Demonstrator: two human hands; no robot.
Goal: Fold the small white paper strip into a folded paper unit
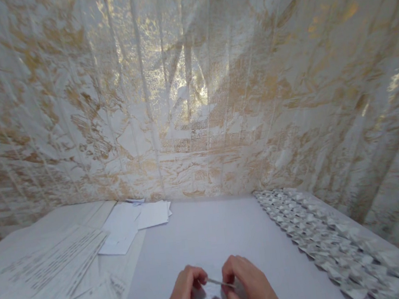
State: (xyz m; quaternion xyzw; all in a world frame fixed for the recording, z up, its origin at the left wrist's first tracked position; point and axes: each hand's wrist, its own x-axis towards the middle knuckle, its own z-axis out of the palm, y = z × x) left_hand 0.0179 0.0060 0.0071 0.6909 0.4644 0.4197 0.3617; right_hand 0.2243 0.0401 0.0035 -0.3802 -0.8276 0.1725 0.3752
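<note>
At the near edge of the view, both hands meet over a pale table (pixel 210 235). The left hand (pixel 183 297) and the right hand (pixel 247 286) pinch a small piece of white paper (pixel 217 281) between them, thumbs and forefingers closed on its two ends, so that its thin edge runs across the gap from one hand to the other. The other fingers curl loosely inward. More of the same white paper shows below, between the palms, partly hidden.

To the left lie printed sheets (pixel 50 269), spread and overlapping, with lines of text too blurred to read. Further off, near the table's far edge, a few blank white slips (pixel 135 220) sit in a loose pile. Along the right side, a long row of small folded paper pieces (pixel 319 239) runs from the far edge toward the near right corner, packed closely together. Behind the table hangs a crinkled white and gold curtain (pixel 191 82) that fills the upper view.
</note>
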